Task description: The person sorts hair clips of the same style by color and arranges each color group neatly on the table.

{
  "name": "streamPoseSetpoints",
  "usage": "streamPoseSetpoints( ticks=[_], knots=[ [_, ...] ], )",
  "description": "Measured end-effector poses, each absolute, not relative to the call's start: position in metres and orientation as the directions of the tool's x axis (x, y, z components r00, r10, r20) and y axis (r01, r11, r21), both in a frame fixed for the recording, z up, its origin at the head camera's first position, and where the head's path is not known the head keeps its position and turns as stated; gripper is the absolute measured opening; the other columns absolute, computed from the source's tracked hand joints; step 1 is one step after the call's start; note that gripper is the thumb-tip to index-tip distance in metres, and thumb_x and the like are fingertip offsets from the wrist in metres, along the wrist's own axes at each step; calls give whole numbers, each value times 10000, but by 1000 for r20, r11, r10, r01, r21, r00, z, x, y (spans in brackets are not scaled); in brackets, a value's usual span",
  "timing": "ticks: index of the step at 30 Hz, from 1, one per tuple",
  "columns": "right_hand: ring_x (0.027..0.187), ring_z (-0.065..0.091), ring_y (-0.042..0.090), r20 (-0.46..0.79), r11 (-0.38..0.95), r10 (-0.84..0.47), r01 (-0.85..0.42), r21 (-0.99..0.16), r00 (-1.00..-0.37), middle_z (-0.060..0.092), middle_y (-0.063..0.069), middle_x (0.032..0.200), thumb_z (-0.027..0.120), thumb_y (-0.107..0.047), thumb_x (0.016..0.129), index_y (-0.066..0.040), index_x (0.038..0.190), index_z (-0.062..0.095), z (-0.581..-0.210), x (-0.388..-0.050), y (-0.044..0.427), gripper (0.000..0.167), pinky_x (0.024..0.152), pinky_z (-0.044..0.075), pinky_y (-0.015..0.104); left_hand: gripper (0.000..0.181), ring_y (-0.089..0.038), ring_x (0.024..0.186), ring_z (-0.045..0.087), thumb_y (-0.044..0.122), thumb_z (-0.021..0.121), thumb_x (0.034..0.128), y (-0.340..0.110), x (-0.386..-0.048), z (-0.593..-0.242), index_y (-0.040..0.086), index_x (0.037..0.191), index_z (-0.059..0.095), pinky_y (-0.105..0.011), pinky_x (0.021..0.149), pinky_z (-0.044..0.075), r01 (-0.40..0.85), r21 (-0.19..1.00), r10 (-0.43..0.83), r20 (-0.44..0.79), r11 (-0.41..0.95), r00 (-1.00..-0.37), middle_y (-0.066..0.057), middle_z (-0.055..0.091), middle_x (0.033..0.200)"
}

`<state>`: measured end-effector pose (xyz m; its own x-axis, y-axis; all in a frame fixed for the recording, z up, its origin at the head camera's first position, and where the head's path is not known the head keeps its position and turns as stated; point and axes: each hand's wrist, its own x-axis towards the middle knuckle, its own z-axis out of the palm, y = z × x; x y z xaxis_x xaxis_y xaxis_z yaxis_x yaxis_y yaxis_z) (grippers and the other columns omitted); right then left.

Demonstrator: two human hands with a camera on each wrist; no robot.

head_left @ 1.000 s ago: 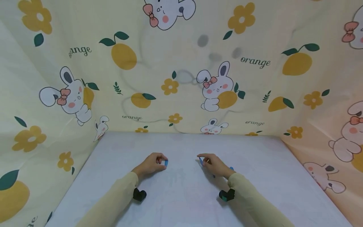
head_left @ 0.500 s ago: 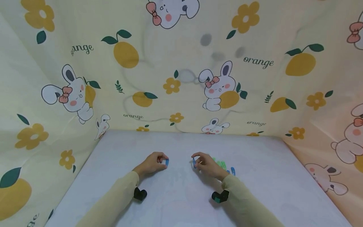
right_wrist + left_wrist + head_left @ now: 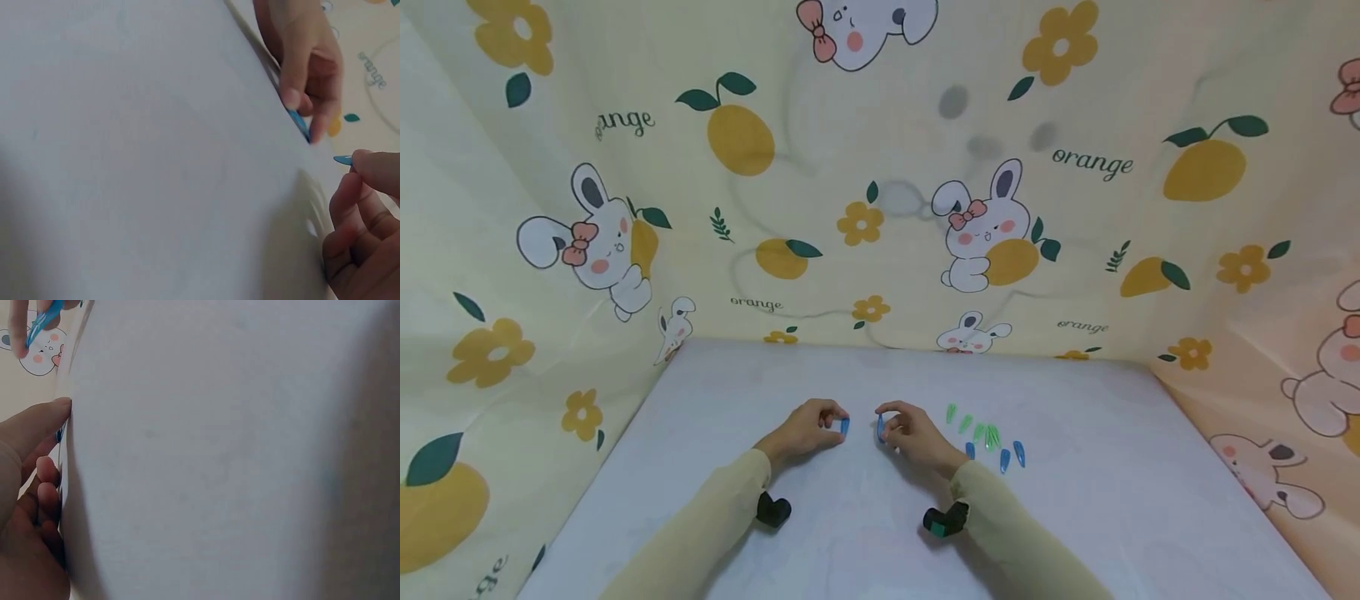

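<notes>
Between thumb and index finger, the left hand [image 3: 806, 430] pinches a blue hair clip [image 3: 845, 427] just above the white table. The right hand [image 3: 917, 435] faces it a short gap away, pinching another blue clip [image 3: 881, 427] that stands roughly upright. In the right wrist view the right hand [image 3: 365, 219] holds its clip [image 3: 343, 160] by one end, and the left hand's clip [image 3: 299, 124] spans thumb and finger. The left wrist view shows the left hand [image 3: 31, 487] with its clip mostly hidden, and the right hand's blue clip [image 3: 42, 324] above.
Right of the right hand lie several green clips [image 3: 966, 423] and, nearer the front, three blue clips [image 3: 1004, 461]. A patterned cloth [image 3: 820, 167] rises behind and beside the white table [image 3: 850, 517].
The right hand has moved left toward the left hand with its blue clip, uncovering the green and blue clips on the table. The left hand has hardly moved, and the head view has shifted slightly.
</notes>
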<state>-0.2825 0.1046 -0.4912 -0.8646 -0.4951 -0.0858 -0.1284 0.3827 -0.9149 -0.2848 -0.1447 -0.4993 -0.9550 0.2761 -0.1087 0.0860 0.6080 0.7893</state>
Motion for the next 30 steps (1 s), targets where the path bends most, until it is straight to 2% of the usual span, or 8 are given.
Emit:
streamPoseSetpoints(
  ticks=[6, 11, 18, 30],
  knots=[
    [736, 535, 127, -84, 379, -496, -128, -917, -865, 642, 61, 923, 587, 26, 955, -31, 1372, 534, -492, -285, 86, 424, 634, 442, 233, 299, -166, 818, 469, 130, 792, 855, -147, -286, -500, 112, 1141, 704, -306, 721, 372, 101, 785, 289, -102, 611, -952, -19, 518, 867],
    [711, 521, 113, -53, 401, -505, -180, -898, -862, 652, 78, 893, 594, 43, 952, -15, 1348, 556, -493, -287, 73, 402, 638, 437, 218, 296, -163, 817, 475, 142, 789, 864, -147, -288, -502, 120, 1147, 705, -311, 726, 379, 99, 782, 290, -108, 615, -951, -16, 520, 860],
    [747, 547, 106, -40, 448, -487, -210, -869, -872, 660, 94, 880, 612, 35, 944, -22, 1315, 576, -493, -289, 61, 376, 715, 451, 213, 287, -167, 824, 474, 125, 784, 861, -147, -288, -502, 107, 1136, 706, -306, 723, 371, 108, 791, 302, -101, 602, -948, -36, 534, 874],
    [819, 550, 162, -100, 581, -418, -181, -794, -903, 634, 65, 910, 645, -4, 912, -18, 1283, 629, -489, -286, 52, 371, 729, 452, 272, 288, -167, 817, 469, 106, 788, 846, -146, -287, -499, 101, 1122, 706, -304, 724, 374, 102, 800, 301, -101, 591, -948, -38, 537, 874]
  ],
)
